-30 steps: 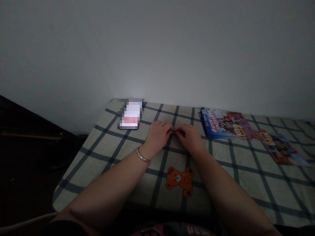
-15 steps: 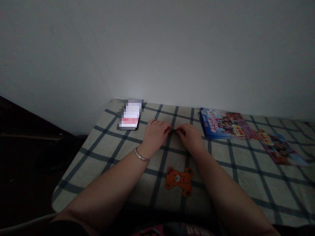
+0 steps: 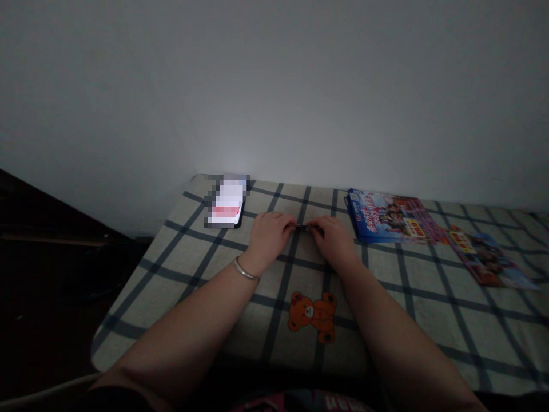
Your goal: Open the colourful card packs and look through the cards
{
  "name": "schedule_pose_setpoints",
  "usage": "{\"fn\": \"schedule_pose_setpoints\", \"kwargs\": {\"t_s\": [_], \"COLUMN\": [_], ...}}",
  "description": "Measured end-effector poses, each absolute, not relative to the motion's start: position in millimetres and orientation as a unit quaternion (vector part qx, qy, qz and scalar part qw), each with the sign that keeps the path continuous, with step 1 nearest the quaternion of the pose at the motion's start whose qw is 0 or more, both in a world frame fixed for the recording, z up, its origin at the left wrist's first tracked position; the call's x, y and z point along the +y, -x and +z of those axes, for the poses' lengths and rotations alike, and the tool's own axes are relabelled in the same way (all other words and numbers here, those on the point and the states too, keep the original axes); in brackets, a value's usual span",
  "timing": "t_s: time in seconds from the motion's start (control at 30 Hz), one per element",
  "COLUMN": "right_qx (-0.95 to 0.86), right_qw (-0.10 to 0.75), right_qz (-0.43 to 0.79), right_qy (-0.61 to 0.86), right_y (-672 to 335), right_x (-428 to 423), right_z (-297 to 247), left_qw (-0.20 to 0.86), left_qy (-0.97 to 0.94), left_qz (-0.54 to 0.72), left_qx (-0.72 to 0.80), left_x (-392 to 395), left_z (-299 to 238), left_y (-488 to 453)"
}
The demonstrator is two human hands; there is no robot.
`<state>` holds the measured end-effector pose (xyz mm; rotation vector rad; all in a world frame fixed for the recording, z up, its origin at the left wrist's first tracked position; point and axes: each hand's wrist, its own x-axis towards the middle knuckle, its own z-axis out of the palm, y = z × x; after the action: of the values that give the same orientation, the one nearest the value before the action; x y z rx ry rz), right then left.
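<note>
Between my two hands is a small, thin dark strip-like object [image 3: 302,226], too small and dim to name. My left hand [image 3: 270,237], with a silver bangle [image 3: 246,270] on its wrist, pinches the left end of it. The right end is pinched by the fingers of my right hand [image 3: 337,241]. Both hands rest low over the checked tablecloth [image 3: 309,200]. Nearer to me, between my forearms, an orange teddy bear figure [image 3: 313,316] lies flat on the cloth.
A phone [image 3: 226,200] with a lit, blurred screen lies left of my hands. Blue and pink printed leaflets [image 3: 390,217] are stacked to the right, and another leaflet [image 3: 491,257] lies beyond them. A plain wall [image 3: 300,103] rises behind the table.
My hands have barely moved. Slightly more of the dark object shows between my fingertips, and my left fingers sit a touch lower.
</note>
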<state>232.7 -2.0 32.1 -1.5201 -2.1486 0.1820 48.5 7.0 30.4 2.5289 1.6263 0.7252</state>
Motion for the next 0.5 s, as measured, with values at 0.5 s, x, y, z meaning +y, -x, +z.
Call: {"fn": "schedule_pose_setpoints", "kwargs": {"t_s": [0.5], "right_qx": [-0.785], "right_qw": [0.242], "right_qz": [0.082], "right_qy": [0.564], "right_y": [-235.9], "right_x": [1.5], "right_z": [30.7], "left_qw": [0.101], "left_qy": [-0.794], "left_qz": [0.289], "left_qx": [0.525], "left_x": [14.9], "left_z": [25.0], "left_y": [-42.6]}}
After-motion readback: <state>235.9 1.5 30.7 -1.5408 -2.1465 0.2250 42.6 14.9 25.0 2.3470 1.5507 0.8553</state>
